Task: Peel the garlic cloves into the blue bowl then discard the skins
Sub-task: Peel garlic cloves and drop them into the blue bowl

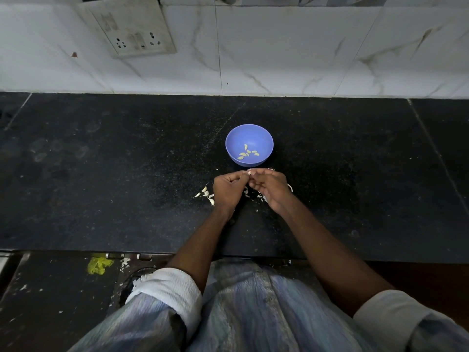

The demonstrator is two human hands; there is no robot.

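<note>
Peeling is mid-way: left hand (226, 186) and right hand (269, 185) pinch one clove (249, 172) together, just near of the blue bowl (266, 138). Next, drop it in.

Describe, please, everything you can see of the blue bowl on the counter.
The blue bowl is small, round and looks like smooth matte plastic. It stands upright on the black speckled counter, just beyond the person's hands, and neither hand touches it. Inside, near the bottom, lie a few pale yellowish peeled garlic cloves; the rest of its inside is bare. No lid or handle shows.
</note>
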